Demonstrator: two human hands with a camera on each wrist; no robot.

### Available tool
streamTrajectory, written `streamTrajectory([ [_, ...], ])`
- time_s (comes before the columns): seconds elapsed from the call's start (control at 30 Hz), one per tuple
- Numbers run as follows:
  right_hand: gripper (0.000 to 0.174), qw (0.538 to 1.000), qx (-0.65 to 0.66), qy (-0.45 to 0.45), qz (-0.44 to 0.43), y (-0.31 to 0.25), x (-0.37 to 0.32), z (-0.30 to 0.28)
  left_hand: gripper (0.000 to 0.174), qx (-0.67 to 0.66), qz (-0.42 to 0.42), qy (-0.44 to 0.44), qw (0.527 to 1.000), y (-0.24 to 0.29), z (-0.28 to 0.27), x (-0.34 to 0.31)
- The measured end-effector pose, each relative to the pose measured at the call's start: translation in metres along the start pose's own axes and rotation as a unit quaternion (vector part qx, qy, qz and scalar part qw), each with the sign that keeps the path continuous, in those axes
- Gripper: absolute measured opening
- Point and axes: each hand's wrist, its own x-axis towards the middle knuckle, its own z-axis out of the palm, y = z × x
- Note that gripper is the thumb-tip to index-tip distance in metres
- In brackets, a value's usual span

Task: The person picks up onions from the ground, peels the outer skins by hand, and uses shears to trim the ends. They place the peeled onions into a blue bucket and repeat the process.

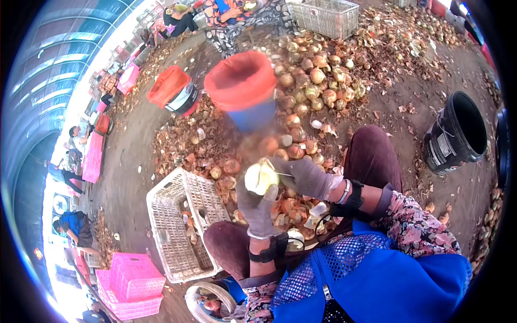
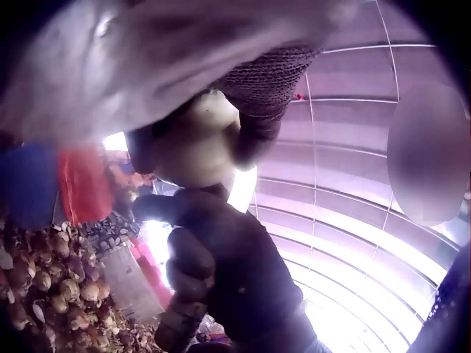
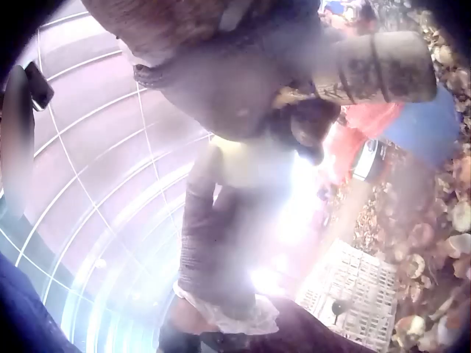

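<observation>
In the head view my gloved left hand [image 1: 257, 207] holds a pale, peeled onion [image 1: 260, 177] from below, above the heap between my knees. My gloved right hand [image 1: 306, 176] grips a knife whose thin blade [image 1: 286, 175] lies against the onion's right side. The knife's worn, thick handle [image 3: 386, 68] sticks out of the right fist in the right wrist view. From the left wrist, the onion [image 2: 197, 151] shows between the left fingers, with the right hand [image 2: 235, 257] close beneath it. Glare blurs the onion in the right wrist view.
Unpeeled onions [image 1: 318, 75] and loose skins cover the ground ahead. A blue bucket with a red liner [image 1: 242, 91] stands in front, a white crate [image 1: 183, 226] by the left knee, a black bucket [image 1: 458, 132] at right. Pink crates [image 1: 132, 285] stand far left; other people sit around.
</observation>
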Motion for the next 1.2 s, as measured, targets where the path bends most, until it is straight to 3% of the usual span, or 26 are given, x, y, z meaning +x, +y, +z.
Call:
streamTrajectory([
  [0.1, 0.055, 0.996, -0.039, -0.049, 0.066, -0.002, -0.004, 0.006, 0.053, 0.022, 0.014, 0.038, 0.999, -0.006, 0.008, -0.003],
  [0.23, 0.049, 0.999, 0.011, -0.017, 0.040, -0.002, -0.010, 0.011, 0.053, 0.026, 0.014, 0.049, 0.998, -0.009, 0.006, -0.009],
  [0.33, 0.050, 0.990, 0.030, -0.098, 0.096, 0.011, -0.011, 0.022, 0.056, 0.104, 0.044, 0.047, 0.992, -0.008, 0.004, -0.009],
  [0.43, 0.038, 0.992, -0.020, -0.113, 0.047, 0.028, -0.010, 0.040, 0.058, 0.273, 0.121, 0.043, 0.953, -0.002, 0.006, -0.010],
  [0.67, 0.020, 0.995, 0.040, -0.083, 0.047, 0.014, -0.001, 0.032, 0.057, 0.423, 0.164, 0.016, 0.891, -0.009, -0.002, -0.009],
  [0.73, 0.015, 0.996, 0.068, -0.025, 0.046, 0.031, -0.010, 0.055, 0.054, 0.259, 0.076, 0.041, 0.962, -0.010, 0.005, -0.009],
  [0.77, 0.014, 0.996, 0.024, -0.078, 0.040, 0.041, -0.015, 0.061, 0.052, 0.173, 0.025, 0.057, 0.983, -0.010, 0.008, -0.011],
  [0.8, 0.013, 0.990, -0.017, -0.134, 0.032, 0.052, -0.017, 0.062, 0.046, -0.010, -0.066, 0.087, 0.994, -0.029, 0.001, -0.011],
  [0.9, 0.016, 0.943, -0.112, -0.301, 0.086, 0.064, -0.024, 0.041, 0.040, -0.105, -0.181, 0.200, 0.957, -0.042, -0.014, -0.007],
  [0.93, 0.018, 0.920, -0.142, -0.352, 0.094, 0.064, -0.026, 0.035, 0.041, -0.105, -0.159, 0.224, 0.956, -0.055, -0.022, -0.006],
  [0.97, 0.020, 0.882, -0.114, -0.407, 0.211, 0.083, -0.038, 0.042, 0.041, -0.096, -0.163, 0.242, 0.952, -0.063, -0.035, -0.004],
  [1.03, 0.024, 0.861, -0.175, -0.451, 0.159, 0.067, -0.033, 0.017, 0.042, 0.038, -0.155, 0.256, 0.953, -0.061, -0.041, 0.002],
  [1.07, 0.028, 0.867, -0.172, -0.438, 0.167, 0.078, -0.036, 0.026, 0.043, 0.095, -0.166, 0.258, 0.947, -0.090, -0.068, 0.002],
  [1.1, 0.031, 0.874, -0.174, -0.422, 0.165, 0.072, -0.029, 0.020, 0.049, 0.189, -0.164, 0.215, 0.944, -0.108, -0.084, 0.001],
  [1.13, 0.034, 0.882, -0.175, -0.407, 0.163, 0.054, -0.017, 0.004, 0.052, 0.366, -0.137, 0.103, 0.914, -0.117, -0.092, -0.003],
  [1.17, 0.038, 0.890, -0.175, -0.390, 0.161, 0.041, -0.007, -0.008, 0.054, 0.527, -0.107, -0.015, 0.843, -0.125, -0.100, -0.006],
  [1.2, 0.046, 0.878, -0.185, -0.398, 0.193, 0.038, -0.003, -0.012, 0.057, 0.506, -0.156, -0.036, 0.847, -0.139, -0.099, -0.013],
])
